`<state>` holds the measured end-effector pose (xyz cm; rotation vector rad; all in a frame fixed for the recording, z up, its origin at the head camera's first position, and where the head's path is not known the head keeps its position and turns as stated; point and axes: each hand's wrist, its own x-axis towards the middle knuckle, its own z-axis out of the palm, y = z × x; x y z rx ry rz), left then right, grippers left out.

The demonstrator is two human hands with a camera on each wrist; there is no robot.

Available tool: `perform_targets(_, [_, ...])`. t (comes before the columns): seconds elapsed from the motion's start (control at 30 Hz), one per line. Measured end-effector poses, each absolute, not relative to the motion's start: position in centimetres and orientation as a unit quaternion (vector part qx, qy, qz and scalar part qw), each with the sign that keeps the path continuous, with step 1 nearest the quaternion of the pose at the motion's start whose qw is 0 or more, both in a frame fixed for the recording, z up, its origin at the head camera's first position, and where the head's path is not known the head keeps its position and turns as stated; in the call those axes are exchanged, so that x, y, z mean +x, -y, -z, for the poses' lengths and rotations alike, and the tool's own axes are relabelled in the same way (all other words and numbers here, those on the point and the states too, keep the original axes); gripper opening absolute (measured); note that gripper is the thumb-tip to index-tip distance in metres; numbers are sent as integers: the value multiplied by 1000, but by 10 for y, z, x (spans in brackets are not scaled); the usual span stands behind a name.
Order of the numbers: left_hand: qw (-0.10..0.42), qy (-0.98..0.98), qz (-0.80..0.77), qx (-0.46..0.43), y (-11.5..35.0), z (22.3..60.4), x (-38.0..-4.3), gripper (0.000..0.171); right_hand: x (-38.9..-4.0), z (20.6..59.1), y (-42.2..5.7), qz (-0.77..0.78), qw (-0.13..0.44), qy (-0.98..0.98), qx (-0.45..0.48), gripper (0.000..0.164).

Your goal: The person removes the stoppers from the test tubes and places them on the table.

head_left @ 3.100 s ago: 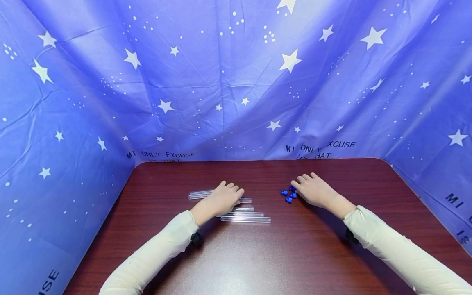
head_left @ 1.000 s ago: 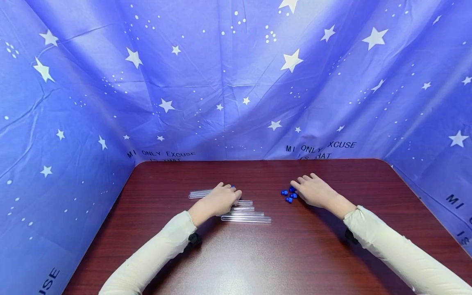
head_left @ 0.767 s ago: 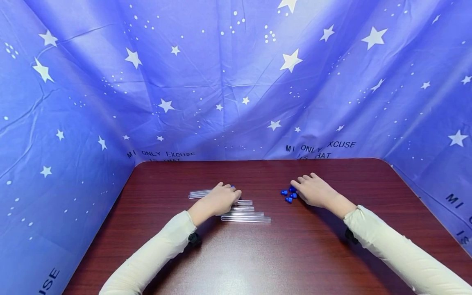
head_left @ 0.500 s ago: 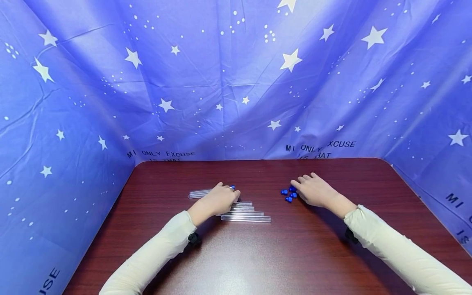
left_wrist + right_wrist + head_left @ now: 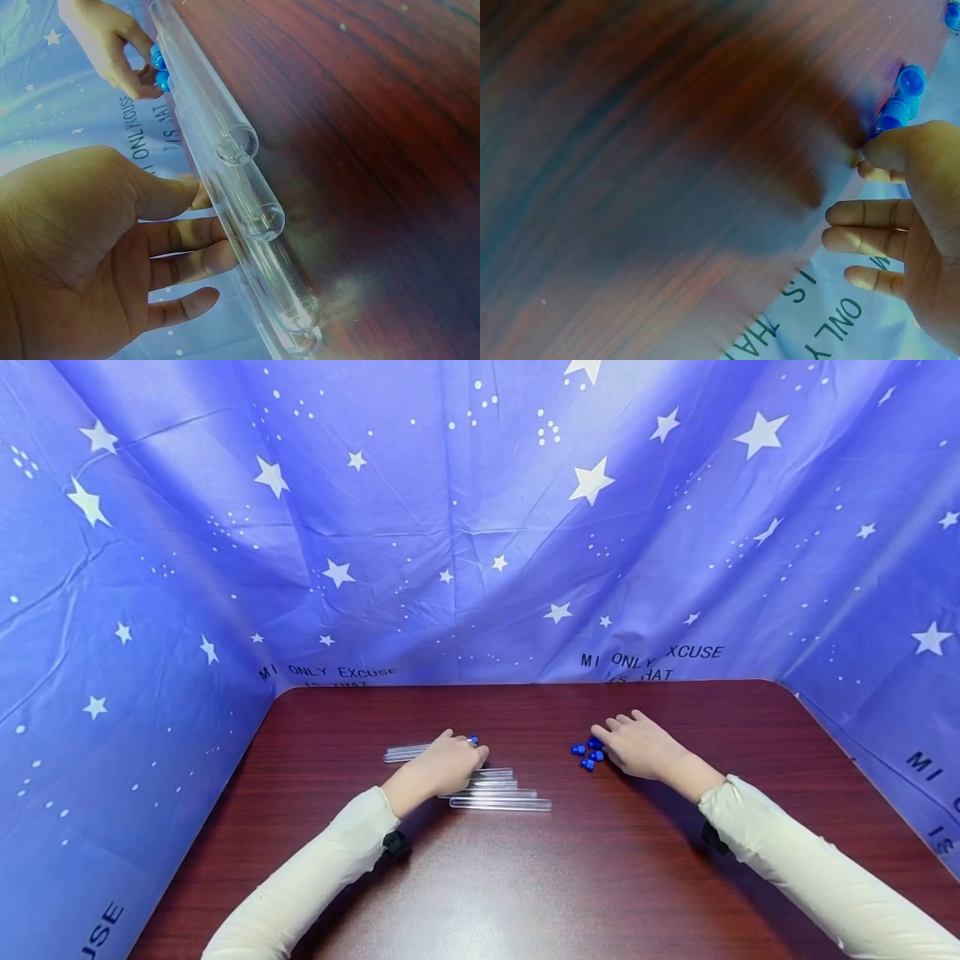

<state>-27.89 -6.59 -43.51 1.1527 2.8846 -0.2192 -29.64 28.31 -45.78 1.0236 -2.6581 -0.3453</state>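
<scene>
Clear test tubes (image 5: 501, 805) lie side by side on the table, their rounded ends (image 5: 264, 222) close in the left wrist view. My left hand (image 5: 444, 764) lies over the farther tubes. Its thumb and forefinger tips come up to a tube's edge; no tube shows between them, and the other fingers (image 5: 187, 234) extend loosely. A blue cap (image 5: 473, 741) shows just beyond this hand. My right hand (image 5: 639, 747) rests beside several small blue caps (image 5: 588, 765), thumb close to the nearest cap (image 5: 892, 114). Its other fingers (image 5: 870, 214) are relaxed; no cap shows in its grip.
The dark red wooden table (image 5: 480, 885) has its far edge against a blue curtain (image 5: 465, 527) with white stars. More curtain hangs along both sides. Two tubes (image 5: 405, 753) stick out to the left behind the left hand.
Since the earliest frame my left hand has shifted slightly left, uncovering the blue cap beyond it and more of a tube's right end. The right hand and its caps stay put.
</scene>
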Motion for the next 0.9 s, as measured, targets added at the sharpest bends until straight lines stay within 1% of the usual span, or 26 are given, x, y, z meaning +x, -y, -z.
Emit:
perform_targets(0.37, [13,-924,73,375,65,437,-282,6,-297,456,-283,112,136,918,355,19])
perform_targets(0.53, [20,-926,68,371,65,437,-284,5,-296,455,-283,112,141,916,357,19])
perform_targets(0.67, [23,-927,68,367,65,437,-284,6,-296,455,-284,112,144,916,358,20])
perform_targets(0.9, [13,-927,72,367,66,435,-281,4,-298,457,-286,114,145,916,355,24])
